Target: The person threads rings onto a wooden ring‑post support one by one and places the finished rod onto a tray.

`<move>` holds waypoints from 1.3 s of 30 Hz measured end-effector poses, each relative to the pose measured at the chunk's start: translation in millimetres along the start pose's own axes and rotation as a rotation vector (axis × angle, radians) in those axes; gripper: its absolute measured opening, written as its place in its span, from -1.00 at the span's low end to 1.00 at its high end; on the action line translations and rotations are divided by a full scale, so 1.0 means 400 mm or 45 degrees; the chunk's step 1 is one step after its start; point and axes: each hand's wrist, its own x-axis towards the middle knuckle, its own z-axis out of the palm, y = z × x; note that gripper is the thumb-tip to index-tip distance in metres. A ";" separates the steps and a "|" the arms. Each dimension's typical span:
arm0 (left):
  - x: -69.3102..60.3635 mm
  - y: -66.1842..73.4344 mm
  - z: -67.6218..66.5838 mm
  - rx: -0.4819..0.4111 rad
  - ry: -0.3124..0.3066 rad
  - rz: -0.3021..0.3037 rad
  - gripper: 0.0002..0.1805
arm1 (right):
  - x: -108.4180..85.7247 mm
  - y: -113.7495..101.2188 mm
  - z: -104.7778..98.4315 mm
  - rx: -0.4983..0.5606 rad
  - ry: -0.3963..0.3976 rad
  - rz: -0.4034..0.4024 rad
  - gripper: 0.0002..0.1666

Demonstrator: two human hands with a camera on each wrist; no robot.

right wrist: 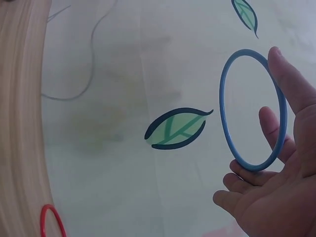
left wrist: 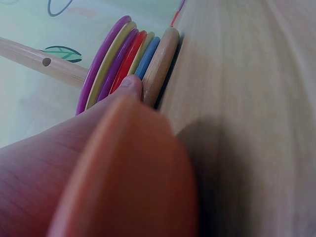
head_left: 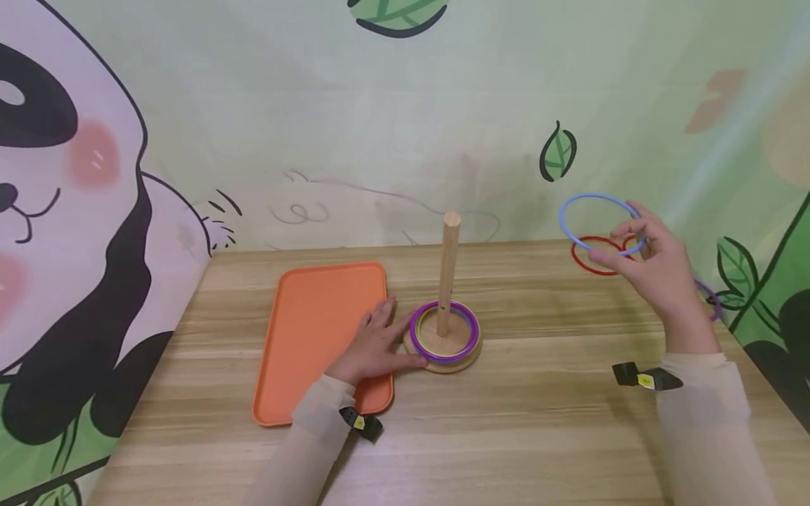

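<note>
Holding a blue ring [right wrist: 222, 98] in the right hand [head_left: 661, 270], pinching its rim between thumb and fingers, above the tabletop [head_left: 538, 422] by its far right corner. Judging the blue ring light and stiff, probably smooth plastic: expecting hardly any give under a pinch, a little slipping under too loose a hold, small risk of breaking. Favouring the outer rim at one side for gripping, leaving the hoop's centre unblocked.

Resting the left hand [head_left: 373, 344] across the right edge of the orange tray [head_left: 316, 302], spreading thumb and fingers without curling them, touching the lower part of the ring stack [left wrist: 129, 58] just above the round base [head_left: 443, 367], around the upright wooden post [head_left: 448, 274].

Minding the far tabletop edge and the wall cloth [head_left: 380, 105] close behind; noting a red ring [head_left: 585, 268] at that edge below the blue one, and a purple ring [head_left: 717, 303] by the right edge, partly hidden behind the right hand. Finding broad sideways room between right hand and post, and more toward the near side; not seeing the near edge.
</note>
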 end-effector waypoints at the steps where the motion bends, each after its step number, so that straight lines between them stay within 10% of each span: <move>1: 0.000 0.000 0.000 -0.003 0.002 -0.001 0.08 | 0.003 -0.004 0.000 0.003 -0.001 -0.011 -0.60; 39: 0.000 -0.003 0.004 -0.046 0.011 0.017 0.10 | 0.035 -0.114 -0.004 0.042 -0.011 -0.145 -0.64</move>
